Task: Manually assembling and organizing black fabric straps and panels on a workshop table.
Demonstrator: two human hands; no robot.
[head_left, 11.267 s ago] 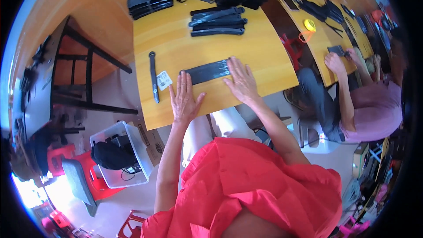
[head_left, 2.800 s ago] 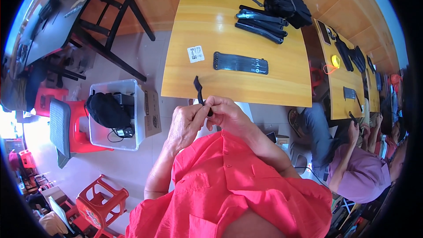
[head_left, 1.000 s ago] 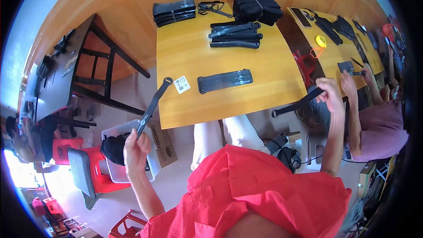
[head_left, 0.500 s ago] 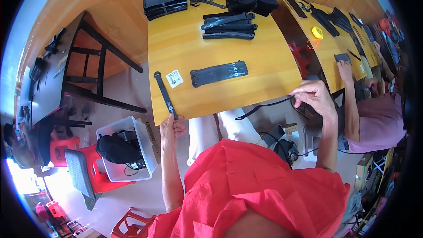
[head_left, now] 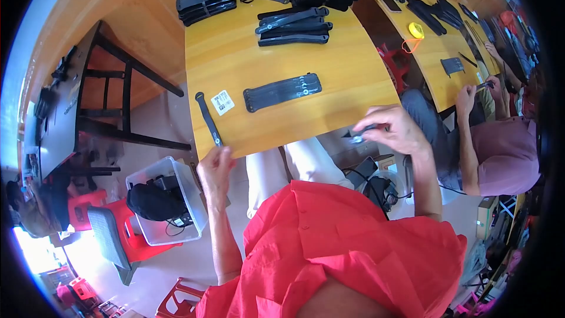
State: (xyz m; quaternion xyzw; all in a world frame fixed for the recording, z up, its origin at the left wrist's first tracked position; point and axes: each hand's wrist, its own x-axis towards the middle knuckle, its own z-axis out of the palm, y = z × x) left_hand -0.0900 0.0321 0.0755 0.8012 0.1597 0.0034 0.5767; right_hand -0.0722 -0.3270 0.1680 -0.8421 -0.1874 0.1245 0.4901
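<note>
strap [head_left: 208,119]: on surface [head_left: 353,76], long axis running away from the person, near end under left hand [head_left: 215,168] fingertips. right hand [head_left: 395,131] pinches a small dark piece [head_left: 360,135], mostly hidden.

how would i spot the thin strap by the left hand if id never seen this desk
Start at the yellow wooden table and go to its near left corner. The thin black strap lies there beside a small white tag, its near end at the left hand. It is much narrower than the wide black strap.
</note>
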